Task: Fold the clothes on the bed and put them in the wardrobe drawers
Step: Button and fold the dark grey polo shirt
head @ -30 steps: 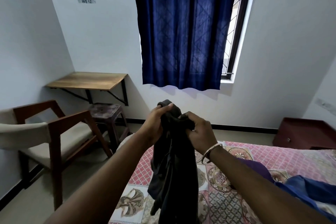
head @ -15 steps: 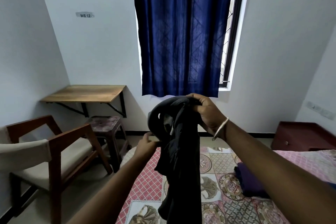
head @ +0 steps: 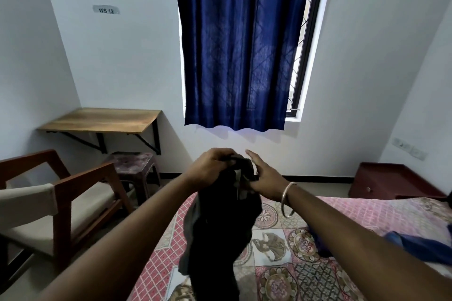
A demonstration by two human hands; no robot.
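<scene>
Clothes first: a dark garment hangs bunched above the bed, held up at its top edge. The left hand grips that edge with curled fingers; the right hand touches it too, index finger and thumb extended, so whether it grips I cannot tell. A bangle circles the right wrist. More blue clothes lie on the bed's patterned cover. Beyond the bed, a wall label reads "WS 12", above a wooden shelf. A blue curtain covers the window; a chair stands left of the bed.
</scene>
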